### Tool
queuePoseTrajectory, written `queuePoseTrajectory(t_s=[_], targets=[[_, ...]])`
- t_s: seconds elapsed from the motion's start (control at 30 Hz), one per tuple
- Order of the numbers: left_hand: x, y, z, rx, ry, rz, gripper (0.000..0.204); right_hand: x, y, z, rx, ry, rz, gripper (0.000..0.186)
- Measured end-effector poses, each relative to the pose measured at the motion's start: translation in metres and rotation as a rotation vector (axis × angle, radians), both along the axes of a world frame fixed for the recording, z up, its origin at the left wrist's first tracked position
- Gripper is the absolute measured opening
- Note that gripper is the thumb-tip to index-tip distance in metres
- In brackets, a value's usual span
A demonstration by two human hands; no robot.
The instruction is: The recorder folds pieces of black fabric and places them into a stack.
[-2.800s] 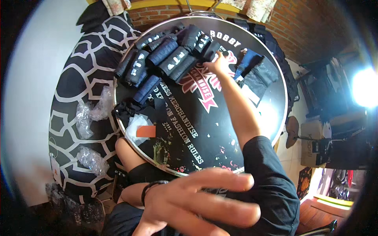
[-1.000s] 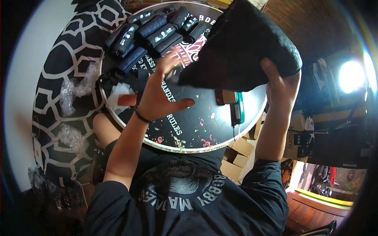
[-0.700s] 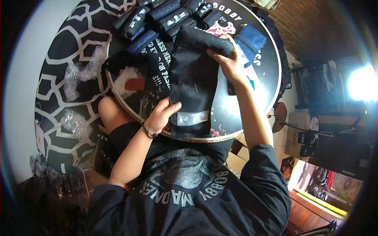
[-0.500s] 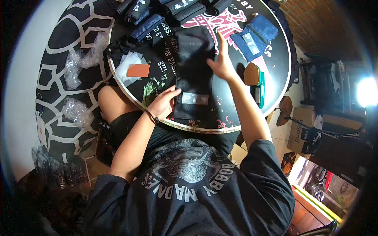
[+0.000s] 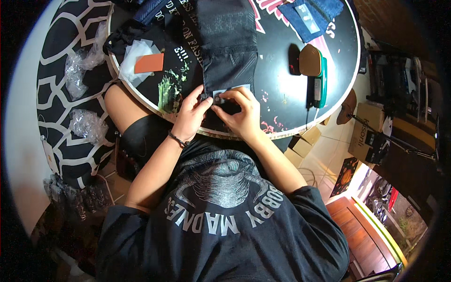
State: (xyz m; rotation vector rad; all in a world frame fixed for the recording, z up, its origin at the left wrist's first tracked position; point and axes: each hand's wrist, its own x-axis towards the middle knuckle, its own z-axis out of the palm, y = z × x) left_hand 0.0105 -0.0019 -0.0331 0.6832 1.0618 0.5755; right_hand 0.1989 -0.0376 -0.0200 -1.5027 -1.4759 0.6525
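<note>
A long folded black cloth (image 5: 230, 61) lies on the round black table (image 5: 282, 89) and runs from its far side to its near edge. My left hand (image 5: 188, 117) is at the cloth's left edge near the front, thumb and fingers closing on it. Across the near part of the cloth is a pale grey label (image 5: 242, 88), partly covered by my fingers. My right hand (image 5: 242, 113) pinches at this label's left end, its fingers curled and its thumb close to my left thumb. The exact grip between the two thumbs is too small to make out.
Folded blue denim (image 5: 324, 19) lies far right, above an object with a tan oval top (image 5: 310, 60) and green body (image 5: 322, 89). At the left are an orange card (image 5: 149, 63) and translucent white sheets (image 5: 129, 70). Crumpled clear plastic (image 5: 89, 126) rests on the patterned surface beyond.
My right hand has come down from the cloth's far right side to the label. My left hand has shifted beside it, and the view has tilted nearer.
</note>
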Motion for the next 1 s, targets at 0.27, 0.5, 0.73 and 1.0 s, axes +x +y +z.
queuePoseTrajectory(t_s=[0.27, 0.5, 0.73, 1.0], targets=[[0.004, -0.003, -0.008, 0.054, 0.027, 0.078, 0.058, -0.005, -0.004, -0.008, 0.163, -0.181, -0.008, 0.024], [0.005, -0.004, -0.002, 0.097, 0.045, 0.072, 0.056, -0.008, -0.007, -0.008, 0.139, -0.201, -0.114, 0.015], [0.008, -0.002, 0.004, 0.082, 0.063, 0.074, 0.055, -0.005, -0.007, -0.005, 0.125, -0.212, -0.149, 0.014], [0.008, -0.003, 0.001, 0.081, 0.066, 0.088, 0.055, -0.001, -0.010, -0.005, 0.076, -0.127, -0.236, 0.014]])
